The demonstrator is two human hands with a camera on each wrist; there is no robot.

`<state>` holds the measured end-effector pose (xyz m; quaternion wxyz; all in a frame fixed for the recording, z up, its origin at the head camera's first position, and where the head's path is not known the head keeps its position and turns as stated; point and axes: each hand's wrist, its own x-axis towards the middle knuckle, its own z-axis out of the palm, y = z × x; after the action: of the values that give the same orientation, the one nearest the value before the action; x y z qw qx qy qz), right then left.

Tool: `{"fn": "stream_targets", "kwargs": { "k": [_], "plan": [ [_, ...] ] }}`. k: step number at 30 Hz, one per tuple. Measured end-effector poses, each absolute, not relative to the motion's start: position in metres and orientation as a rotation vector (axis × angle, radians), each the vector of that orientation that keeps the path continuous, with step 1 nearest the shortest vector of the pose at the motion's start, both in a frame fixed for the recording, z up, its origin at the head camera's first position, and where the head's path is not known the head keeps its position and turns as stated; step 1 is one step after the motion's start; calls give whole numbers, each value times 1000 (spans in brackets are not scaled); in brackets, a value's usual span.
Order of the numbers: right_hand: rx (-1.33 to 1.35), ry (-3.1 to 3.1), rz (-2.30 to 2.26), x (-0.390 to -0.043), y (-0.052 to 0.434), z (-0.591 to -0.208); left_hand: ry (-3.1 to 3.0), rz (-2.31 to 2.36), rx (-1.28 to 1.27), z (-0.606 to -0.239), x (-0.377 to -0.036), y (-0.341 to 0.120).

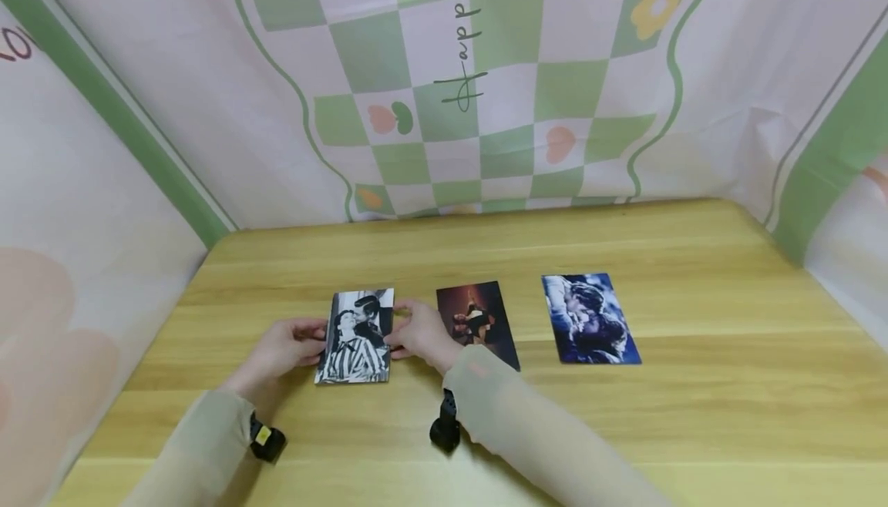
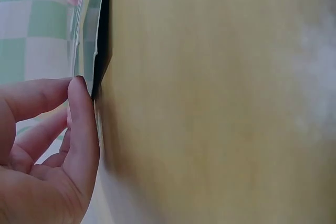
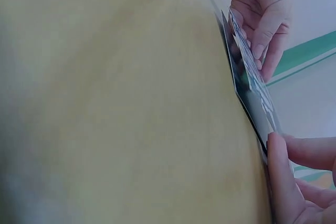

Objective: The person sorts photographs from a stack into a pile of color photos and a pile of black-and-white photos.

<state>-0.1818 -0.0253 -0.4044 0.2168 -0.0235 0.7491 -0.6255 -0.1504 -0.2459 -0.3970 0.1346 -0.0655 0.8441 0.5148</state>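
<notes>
A black-and-white photo card (image 1: pixel 356 341) of a couple, one in stripes, is held level at the left of the middle. My left hand (image 1: pixel 283 347) pinches its left edge between thumb and fingers. On the opposite edge, my right hand (image 1: pixel 425 335) pinches it the same way. Seen edge-on in the right wrist view, the striped photo card (image 3: pixel 252 64) lies over a darker card (image 3: pixel 247 90), with a thin gap between them. In the left wrist view the layered card edges (image 2: pixel 83 35) run up from the left fingertips, close over the tabletop.
A dark reddish photo card (image 1: pixel 477 310) lies just right of my right hand, partly covered by it. Farther right is a blue-toned photo card (image 1: pixel 591 320). Both are on the wooden table (image 1: pixel 694 414). Patterned cloth (image 1: pixel 444 129) hangs behind the table and at its sides.
</notes>
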Motion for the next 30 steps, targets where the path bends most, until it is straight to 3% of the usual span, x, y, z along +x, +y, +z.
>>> {"fn": "stream_targets", "kwargs": {
  "k": [30],
  "plan": [
    [-67, 2184, -1605, -187, -28, -406, 2516, 1451, -246, -403, -155, -245]
  ]
}}
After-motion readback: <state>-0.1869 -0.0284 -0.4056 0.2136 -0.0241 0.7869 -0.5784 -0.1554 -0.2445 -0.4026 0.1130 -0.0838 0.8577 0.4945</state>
